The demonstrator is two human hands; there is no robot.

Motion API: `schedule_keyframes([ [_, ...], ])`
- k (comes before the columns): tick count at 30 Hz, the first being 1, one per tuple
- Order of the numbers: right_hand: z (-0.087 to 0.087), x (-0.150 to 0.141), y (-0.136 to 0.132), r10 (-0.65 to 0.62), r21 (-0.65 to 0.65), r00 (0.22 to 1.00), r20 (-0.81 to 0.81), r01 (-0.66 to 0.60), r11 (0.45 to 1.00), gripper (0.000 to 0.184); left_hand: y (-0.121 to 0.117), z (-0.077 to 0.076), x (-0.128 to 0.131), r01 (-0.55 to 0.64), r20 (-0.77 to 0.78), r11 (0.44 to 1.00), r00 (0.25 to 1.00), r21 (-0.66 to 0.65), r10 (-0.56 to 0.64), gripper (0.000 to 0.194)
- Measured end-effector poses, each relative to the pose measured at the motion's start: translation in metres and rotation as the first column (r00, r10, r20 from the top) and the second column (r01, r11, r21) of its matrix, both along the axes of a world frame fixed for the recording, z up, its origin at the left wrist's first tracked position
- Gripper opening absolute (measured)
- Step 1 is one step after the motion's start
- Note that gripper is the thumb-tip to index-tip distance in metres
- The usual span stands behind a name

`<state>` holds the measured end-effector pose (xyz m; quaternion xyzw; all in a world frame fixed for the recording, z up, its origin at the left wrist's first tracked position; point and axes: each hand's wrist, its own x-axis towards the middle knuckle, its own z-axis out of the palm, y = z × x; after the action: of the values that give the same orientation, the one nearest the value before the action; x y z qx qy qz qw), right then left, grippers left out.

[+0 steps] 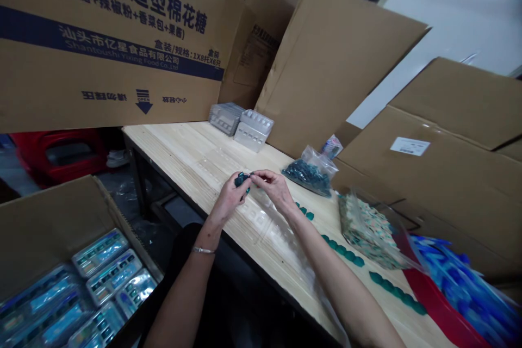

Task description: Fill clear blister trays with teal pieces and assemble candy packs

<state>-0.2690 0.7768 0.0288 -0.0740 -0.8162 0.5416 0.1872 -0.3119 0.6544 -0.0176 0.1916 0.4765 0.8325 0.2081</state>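
My left hand is closed around a few small dark teal plastic pieces, held just above the table. My right hand meets it, thumb and finger pinched at the edge of those pieces; what is between the fingertips is too small to make out. Beneath both hands, clear plastic blister trays lie along the wooden table. Beyond my right forearm runs a line of teal pieces, set out in short rows.
Behind sit a bag of dark teal pieces, a bag of pale small items and stacked clear trays. Blue packets fill a red tub. A carton of filled packs stands lower left; large cardboard boxes rise behind.
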Motion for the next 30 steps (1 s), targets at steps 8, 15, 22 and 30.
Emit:
schedule_keyframes([
  [8, 0.009, 0.005, 0.003, 0.058, -0.296, 0.998, -0.001, -0.056, 0.954, 0.03, -0.002, 0.004, 0.003, 0.101, 0.07, 0.991, 0.992, 0.085, -0.107, 0.034],
  [15, 0.005, 0.01, 0.006, 0.086, -0.259, 0.993, 0.076, -0.064, 0.964, 0.032, 0.002, 0.002, 0.002, 0.027, 0.07, 0.997, 0.997, 0.077, -0.033, 0.035],
  [22, -0.001, 0.01, -0.001, -0.084, 0.108, 0.994, -0.064, 0.09, 0.99, 0.021, 0.009, 0.005, 0.004, -0.184, 0.054, 0.982, 0.981, -0.041, 0.186, 0.024],
  [30, 0.002, 0.014, -0.003, -0.066, 0.304, 0.991, -0.118, 0.099, 0.948, 0.017, 0.01, 0.006, 0.005, -0.171, 0.028, 0.983, 0.984, -0.062, 0.173, 0.014],
])
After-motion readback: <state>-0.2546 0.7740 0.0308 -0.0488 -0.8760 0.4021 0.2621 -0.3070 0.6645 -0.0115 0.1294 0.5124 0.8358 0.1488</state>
